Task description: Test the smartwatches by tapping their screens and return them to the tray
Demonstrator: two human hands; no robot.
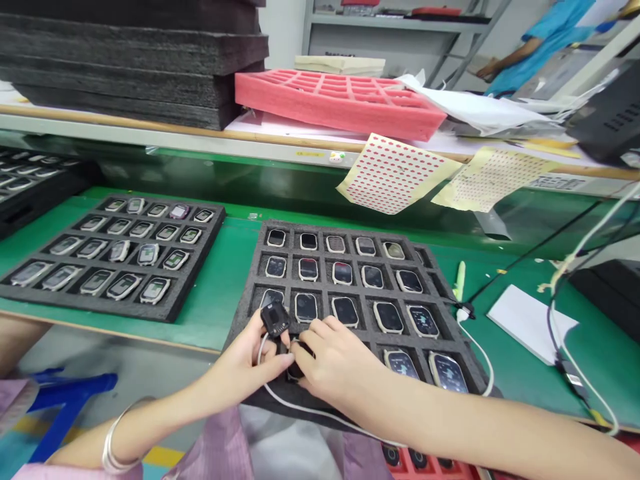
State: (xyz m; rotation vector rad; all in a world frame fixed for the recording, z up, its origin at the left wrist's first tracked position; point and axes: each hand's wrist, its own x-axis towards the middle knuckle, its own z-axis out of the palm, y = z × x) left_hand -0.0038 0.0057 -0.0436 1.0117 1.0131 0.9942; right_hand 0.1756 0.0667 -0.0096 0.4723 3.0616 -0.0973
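My left hand (260, 353) is closed around a small black square device (275, 318) with a white cable (287, 400) running from it. The kind of device is unclear; metal contacts show along its lower edge. Beside it, my right hand (335, 360) bends its fingers round a smartwatch body (296, 363) at the front left of the dark foam tray (320, 340). Most of that watch is hidden by my fingers. Rows of strapless smartwatches (345, 311) lie face up in the tray's pockets. A few at the right have lit screens, such as the smartwatch (447, 372) near the front corner.
A second foam tray (173, 310) of watches lies left on the green table (215, 267). A shelf edge (200, 137) overhangs the back, bearing black foam (125, 67) and a red grid tray (330, 110). Cables (555, 320) and white paper (530, 323) are at right; another person's arm (515, 57) shows behind.
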